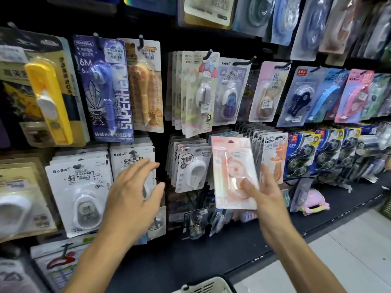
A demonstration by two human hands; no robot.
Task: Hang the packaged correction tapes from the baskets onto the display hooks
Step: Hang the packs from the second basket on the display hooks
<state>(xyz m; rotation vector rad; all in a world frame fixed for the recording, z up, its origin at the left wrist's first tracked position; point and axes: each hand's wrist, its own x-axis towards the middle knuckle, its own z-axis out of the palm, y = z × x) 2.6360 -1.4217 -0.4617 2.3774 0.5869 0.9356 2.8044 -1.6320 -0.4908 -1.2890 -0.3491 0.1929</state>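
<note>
Right hand: my right hand (267,192) grasped a pink correction tape pack (233,173), thumb pressed on the clear blister near its lower edge, fingers behind the card.
Pink pack: I held it upright in front of the lower row of the display wall, apart from any hook, its hang hole at the top; it covered part of the grey-and-white packs behind it.
Left hand: my left hand (135,193) was released, fingers spread and straight, reaching toward the white BoBo packs (79,187) on the lower left; I could not tell whether the fingertips touched them.
Upper row: a yellow tape pack (49,98), a blue SUPERHERO pack (105,89) and an orange bear pack (146,85) hung on black hooks (140,42) at the left; pastel and blue packs hung further right.
Lower row right: an orange-and-white pack (275,157) sat just beside the pink one, then dark blue packs (301,157).
Shelf: a pink loose item (315,200) lay on the dark shelf (349,199) under the hooks.
Basket: the rim of a white basket (206,286) showed at the bottom edge, below my arms.
</note>
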